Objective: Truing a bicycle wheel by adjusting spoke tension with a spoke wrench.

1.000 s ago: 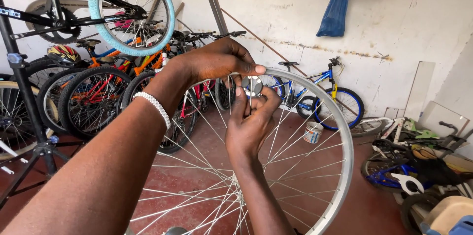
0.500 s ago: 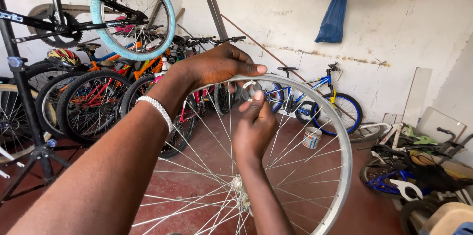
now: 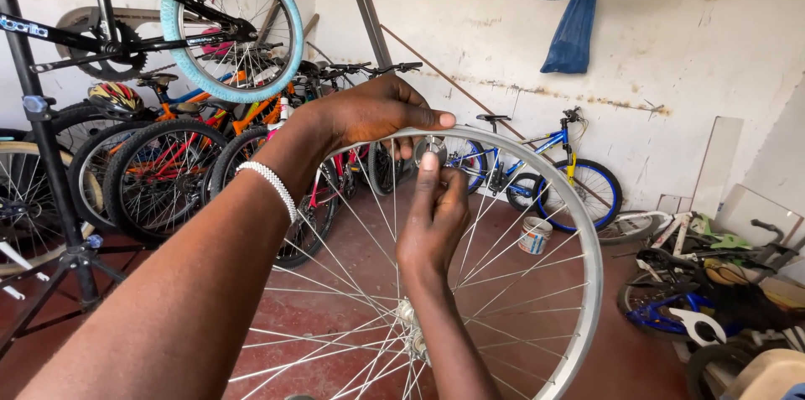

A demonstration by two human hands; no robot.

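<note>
Left hand: gripped the top of the bare wheel rim, steadying it.
Right hand: pinched a small round tool just under that rim, onto a spoke end.

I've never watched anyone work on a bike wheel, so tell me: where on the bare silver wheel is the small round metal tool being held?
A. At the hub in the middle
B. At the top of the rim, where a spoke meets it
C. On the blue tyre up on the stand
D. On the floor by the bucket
B: the right hand holds the small round metal tool against the top of the rim, beside the left hand gripping that rim.
</note>
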